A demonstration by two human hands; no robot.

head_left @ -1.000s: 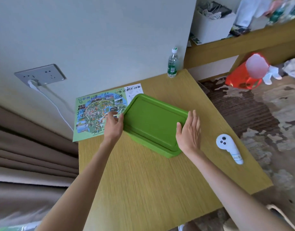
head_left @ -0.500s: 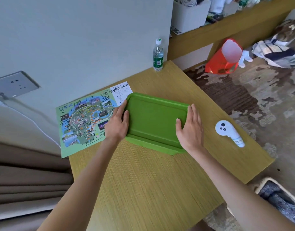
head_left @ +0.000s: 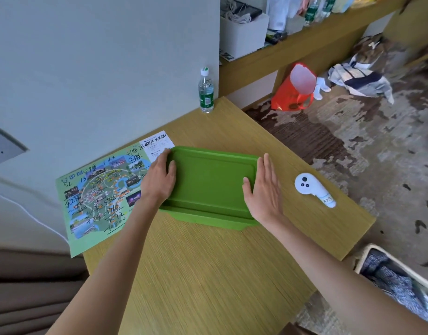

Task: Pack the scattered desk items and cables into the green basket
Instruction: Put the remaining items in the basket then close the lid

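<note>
Left hand (head_left: 159, 182) on the left rim of the green basket (head_left: 213, 187): fingers along the rim, thumb inside. Cannot tell whether the grip pinches or only rests. Right hand (head_left: 261, 189): grip spread, flat against the right rim. Basket sits mid-table (head_left: 208, 274), nothing in it, far-left corner meeting the map sheet (head_left: 99, 189).

Risk: sliding the basket left would likely crease the sheet. White controller (head_left: 309, 187) lies near the table edge, where a knock could send it off. Water bottle (head_left: 205, 93) upright at the far corner, tippable.

Basket (head_left: 213, 180) between left hand (head_left: 159, 182) and right hand (head_left: 263, 189) is looking like smooth matt plastic. Desk (head_left: 208, 274) under them is showing matt wood grain. Map (head_left: 99, 197) left of left hand is reading as printed paper. Controller (head_left: 309, 188) right of right hand is looking like smooth white plastic.
</note>
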